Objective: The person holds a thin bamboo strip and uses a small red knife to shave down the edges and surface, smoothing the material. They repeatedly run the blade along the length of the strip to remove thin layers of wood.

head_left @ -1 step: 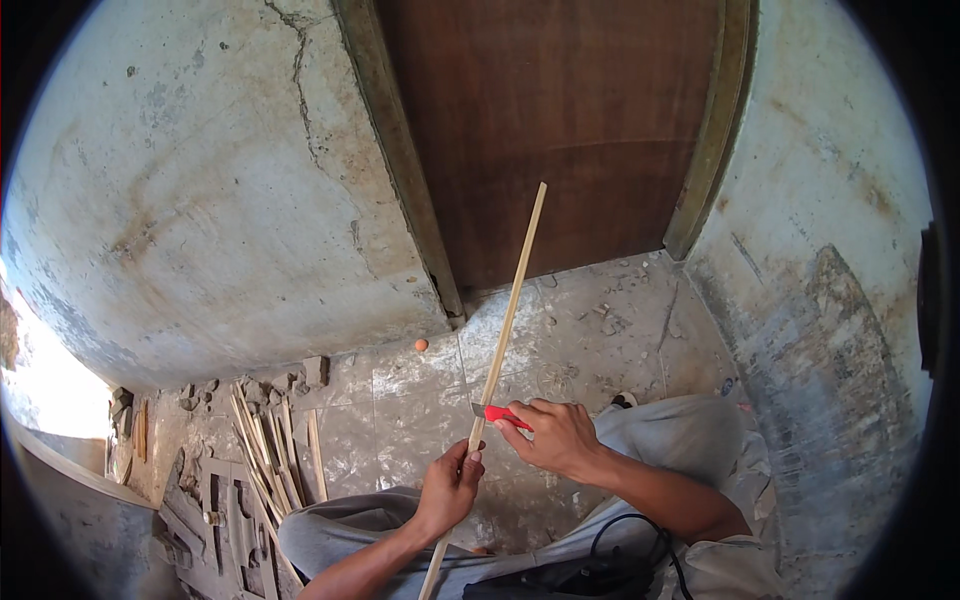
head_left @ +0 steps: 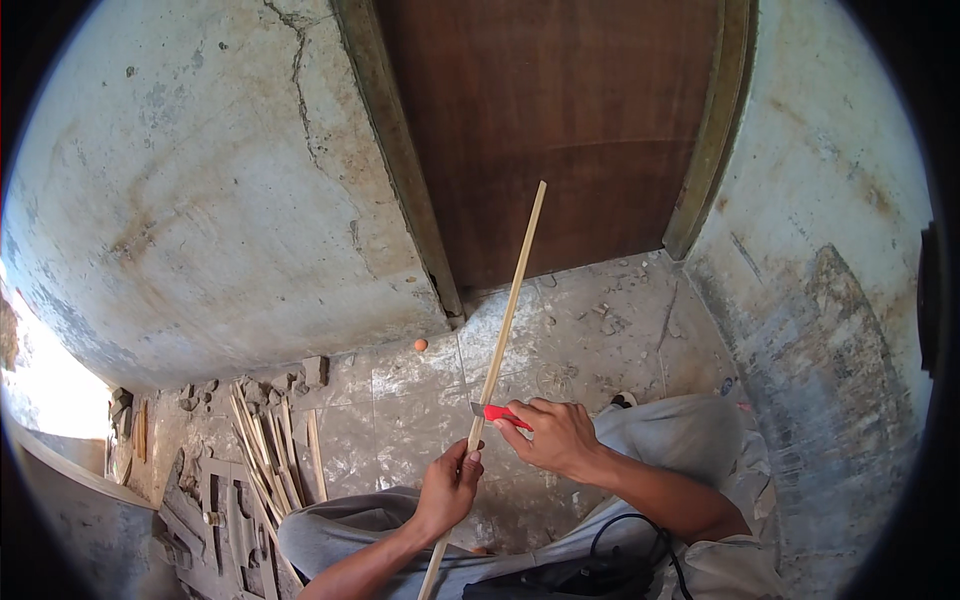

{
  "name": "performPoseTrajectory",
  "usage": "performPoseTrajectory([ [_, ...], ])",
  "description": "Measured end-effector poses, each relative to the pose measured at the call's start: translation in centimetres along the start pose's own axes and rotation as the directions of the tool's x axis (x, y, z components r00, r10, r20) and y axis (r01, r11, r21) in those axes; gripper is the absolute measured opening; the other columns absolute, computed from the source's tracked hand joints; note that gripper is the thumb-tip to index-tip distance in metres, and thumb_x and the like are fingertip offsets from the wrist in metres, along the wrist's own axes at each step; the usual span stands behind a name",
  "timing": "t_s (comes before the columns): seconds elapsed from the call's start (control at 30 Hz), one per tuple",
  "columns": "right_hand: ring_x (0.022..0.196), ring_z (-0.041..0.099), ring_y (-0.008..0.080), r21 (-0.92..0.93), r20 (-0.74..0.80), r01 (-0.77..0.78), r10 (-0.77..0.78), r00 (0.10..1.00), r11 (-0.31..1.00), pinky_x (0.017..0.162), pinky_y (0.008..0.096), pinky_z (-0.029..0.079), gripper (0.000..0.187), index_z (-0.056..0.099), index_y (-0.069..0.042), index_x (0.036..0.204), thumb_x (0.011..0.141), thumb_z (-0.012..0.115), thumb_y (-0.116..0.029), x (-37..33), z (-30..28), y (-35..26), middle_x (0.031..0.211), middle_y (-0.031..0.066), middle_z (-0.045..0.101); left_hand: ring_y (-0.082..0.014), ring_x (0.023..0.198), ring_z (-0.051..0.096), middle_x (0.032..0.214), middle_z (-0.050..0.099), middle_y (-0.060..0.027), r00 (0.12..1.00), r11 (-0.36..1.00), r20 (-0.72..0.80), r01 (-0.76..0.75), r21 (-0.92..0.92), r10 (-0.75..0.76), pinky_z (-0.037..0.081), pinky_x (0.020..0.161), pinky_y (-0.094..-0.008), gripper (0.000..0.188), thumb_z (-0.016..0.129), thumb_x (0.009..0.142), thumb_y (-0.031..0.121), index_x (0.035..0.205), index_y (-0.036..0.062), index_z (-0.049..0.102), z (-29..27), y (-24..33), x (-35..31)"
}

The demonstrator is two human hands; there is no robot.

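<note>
A long, thin, pale wooden strip (head_left: 512, 300) slants from my lap up toward the door. My left hand (head_left: 451, 487) is closed around its lower part, thumb and fingers pinching it. Just above that grip, a red-handled utility knife (head_left: 506, 415) lies with its short blade across the strip. My right hand (head_left: 556, 437) is closed on the knife's handle, fingers curled over it. The blade touches or nearly touches the wood; the exact contact is too small to tell. The strip's lower end runs past my left wrist over my grey trousers.
A bundle of similar strips (head_left: 270, 450) leans beside my left knee, near grey slatted pieces (head_left: 225, 520). Rubble (head_left: 316, 371) lines the wall's foot. A small orange ball (head_left: 421, 345) sits on the dusty tiled floor. Ahead stands a brown door (head_left: 560, 130); a black cable (head_left: 655, 530) crosses my lap.
</note>
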State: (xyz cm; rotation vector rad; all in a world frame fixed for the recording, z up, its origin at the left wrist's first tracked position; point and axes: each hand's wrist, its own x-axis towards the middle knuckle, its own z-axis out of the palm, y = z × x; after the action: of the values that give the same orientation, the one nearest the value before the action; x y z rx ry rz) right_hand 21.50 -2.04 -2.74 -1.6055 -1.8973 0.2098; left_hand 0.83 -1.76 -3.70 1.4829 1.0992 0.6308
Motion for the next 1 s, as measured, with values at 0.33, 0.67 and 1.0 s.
performPoseTrajectory([
  [0.33, 0.058, 0.066, 0.0325, -0.007, 0.008, -0.026, 0.026, 1.000, 1.000, 0.050, 0.0437, 0.051, 0.031, 0.072, -0.008, 0.100, 0.089, 0.066, -0.036, 0.3, -0.1, -0.2, 0.070, 0.0110, 0.066, -0.0084, 0.059, 0.049, 0.066, 0.056, -0.0036, 0.995, 0.964, -0.073, -0.042, 0.263, 0.063, 0.041, 0.055, -0.0277, 0.026, 0.051, 0.102, 0.020, 0.115, -0.0008, 0.059, -0.1, 0.9, -0.3],
  [0.67, 0.060, 0.067, 0.0344, -0.027, 0.010, -0.078, 0.078, 0.997, 0.997, 0.053, 0.0462, 0.051, 0.034, 0.071, -0.006, 0.101, 0.091, 0.064, -0.038, 0.9, -0.4, 0.6, 0.072, 0.0127, 0.067, -0.0112, 0.058, 0.053, 0.066, 0.058, -0.0066, 0.996, 0.949, -0.066, -0.031, 0.313, 0.055, 0.044, 0.056, -0.0305, 0.023, 0.052, 0.101, 0.019, 0.111, -0.0004, 0.060, 0.2, 1.7, -0.9],
  [1.0, 0.067, 0.068, 0.0367, -0.003, -0.046, -0.159, 0.159, 0.986, 0.987, 0.059, 0.0485, 0.054, 0.034, 0.071, -0.006, 0.101, 0.092, 0.060, -0.036, 1.7, -1.6, 1.0, 0.075, 0.0165, 0.069, -0.0152, 0.055, 0.057, 0.064, 0.059, -0.0096, 0.996, 0.922, -0.054, -0.048, 0.385, 0.075, 0.045, 0.054, -0.0326, 0.019, 0.052, 0.100, 0.016, 0.108, -0.0002, 0.060, 0.2, 1.9, -1.7],
])
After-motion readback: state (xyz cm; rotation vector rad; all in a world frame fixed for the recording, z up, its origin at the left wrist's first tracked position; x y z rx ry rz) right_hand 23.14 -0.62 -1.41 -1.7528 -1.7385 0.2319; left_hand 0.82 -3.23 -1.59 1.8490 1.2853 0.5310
